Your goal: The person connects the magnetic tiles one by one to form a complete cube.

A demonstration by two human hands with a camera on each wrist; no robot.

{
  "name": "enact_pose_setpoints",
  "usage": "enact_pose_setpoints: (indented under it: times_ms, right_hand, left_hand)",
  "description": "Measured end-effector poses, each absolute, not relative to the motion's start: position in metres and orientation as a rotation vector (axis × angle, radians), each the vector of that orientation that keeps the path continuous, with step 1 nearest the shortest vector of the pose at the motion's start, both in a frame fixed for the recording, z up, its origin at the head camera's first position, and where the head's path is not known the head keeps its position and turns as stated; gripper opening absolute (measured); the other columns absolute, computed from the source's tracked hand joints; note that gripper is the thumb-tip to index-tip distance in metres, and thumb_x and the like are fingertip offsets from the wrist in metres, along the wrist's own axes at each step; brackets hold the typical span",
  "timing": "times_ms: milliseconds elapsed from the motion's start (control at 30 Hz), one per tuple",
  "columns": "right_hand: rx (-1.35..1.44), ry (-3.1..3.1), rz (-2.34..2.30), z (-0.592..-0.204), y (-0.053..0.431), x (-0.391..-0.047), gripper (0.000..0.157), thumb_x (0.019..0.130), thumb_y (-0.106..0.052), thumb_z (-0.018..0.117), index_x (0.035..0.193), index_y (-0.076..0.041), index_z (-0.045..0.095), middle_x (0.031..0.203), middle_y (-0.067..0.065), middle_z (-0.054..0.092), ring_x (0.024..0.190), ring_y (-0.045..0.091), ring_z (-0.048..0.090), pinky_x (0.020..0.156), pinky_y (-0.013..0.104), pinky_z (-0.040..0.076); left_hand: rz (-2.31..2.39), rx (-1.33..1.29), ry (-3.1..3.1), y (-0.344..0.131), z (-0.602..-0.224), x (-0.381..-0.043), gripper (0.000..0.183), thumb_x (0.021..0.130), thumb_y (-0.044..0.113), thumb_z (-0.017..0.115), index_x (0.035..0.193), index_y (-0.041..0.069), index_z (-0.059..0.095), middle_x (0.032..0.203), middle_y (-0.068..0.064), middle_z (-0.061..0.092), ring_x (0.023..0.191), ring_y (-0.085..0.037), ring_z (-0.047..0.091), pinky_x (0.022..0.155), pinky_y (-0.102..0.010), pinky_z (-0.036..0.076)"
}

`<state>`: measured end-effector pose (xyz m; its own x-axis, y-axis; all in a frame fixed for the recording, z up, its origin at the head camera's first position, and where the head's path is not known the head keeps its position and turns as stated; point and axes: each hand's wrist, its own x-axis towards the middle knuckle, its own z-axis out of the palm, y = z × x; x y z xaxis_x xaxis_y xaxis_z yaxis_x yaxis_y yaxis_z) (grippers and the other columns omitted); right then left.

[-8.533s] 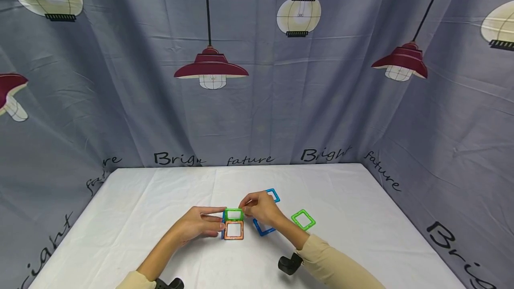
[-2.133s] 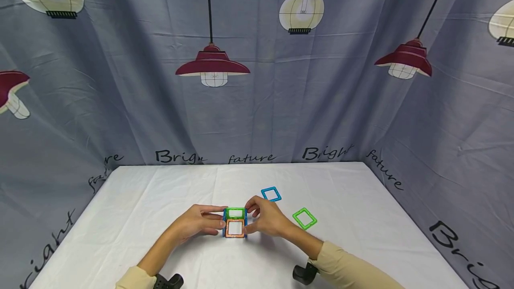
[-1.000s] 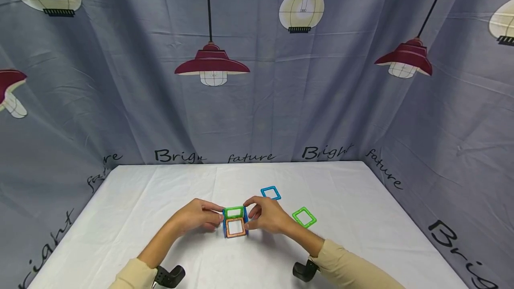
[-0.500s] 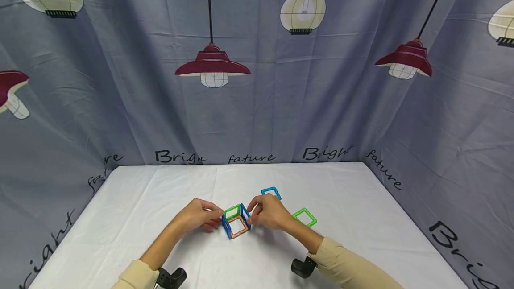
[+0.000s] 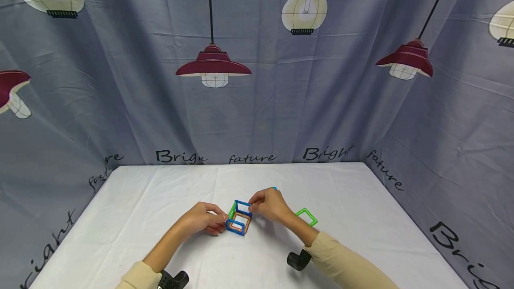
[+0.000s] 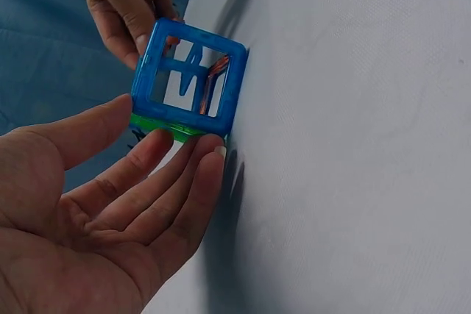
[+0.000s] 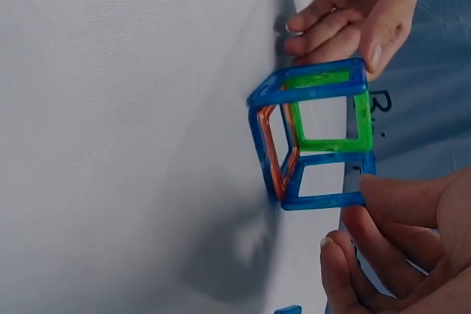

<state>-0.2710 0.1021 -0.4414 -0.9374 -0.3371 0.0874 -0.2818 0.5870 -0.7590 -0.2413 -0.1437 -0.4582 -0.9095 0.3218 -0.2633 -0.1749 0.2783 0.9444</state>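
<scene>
The box [image 5: 235, 221], made of square frame tiles, sits between the two hands, near the middle of the counter [image 5: 168, 191]; I cannot tell whether it rests on the white surface or just above it. I see an orange tile [image 7: 271, 156] as its base, a green tile [image 7: 364, 123] as its left wall, and two blue tiles facing each other: the near wall [image 6: 234, 79] and the far wall [image 7: 324, 202]. The left hand [image 5: 204, 220] holds the near left corner, where the green and near blue walls meet, with thumb and fingertips. The right hand [image 5: 271, 204] pinches the upper edge of the far wall between thumb and fingers. Right of the box I find a loose green tile [image 5: 312, 216] lying flat, partly covered by the right forearm; a loose blue tile [image 5: 275, 187] lies behind the right hand, mostly hidden from my head view. Each wrist carries a black device [image 5: 299, 261] below a beige sleeve [image 5: 345, 260]. A grey-blue curtain [image 5: 261, 115], printed with lamps and black lettering, surrounds the counter.
</scene>
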Motion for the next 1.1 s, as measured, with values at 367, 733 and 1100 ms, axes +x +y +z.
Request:
enact_pose_setpoints:
  times_ms: [367,733,1100]
  right_hand:
    - [-0.427,2.78,-1.275,-0.442,0.101,-0.28,0.008,0.084,-0.005,0.078,0.092,-0.006,0.081,0.082,0.002,0.077,0.075,0.01,0.065,0.071,0.028,0.054]
    - [-0.412,2.754,-1.289,-0.443,0.104,-0.279,0.013,0.084,-0.009,0.079,0.097,-0.006,0.08,0.085,0.003,0.077,0.075,0.01,0.065,0.068,0.026,0.054]
    - [-0.524,2.667,-1.126,-0.43,0.104,-0.261,0.06,0.073,-0.022,0.092,0.125,-0.004,0.067,0.119,0.013,0.07,0.102,0.03,0.063,0.084,0.042,0.057]
  left_hand:
    - [1.653,0.138,2.151,-0.13,-0.457,-0.239,0.024,0.094,0.018,0.073,0.103,-0.003,0.068,0.09,-0.017,0.076,0.077,-0.021,0.073,0.07,-0.035,0.064]
    - [1.642,0.029,2.301,-0.118,-0.448,-0.243,0.057,0.091,0.019,0.076,0.143,0.007,0.056,0.108,-0.014,0.075,0.096,-0.026,0.073,0.078,-0.038,0.063]
    - [1.626,0.074,2.28,-0.114,-0.447,-0.242,0.058,0.089,0.013,0.077,0.144,0.013,0.059,0.127,-0.025,0.065,0.093,-0.024,0.072,0.082,-0.042,0.062]
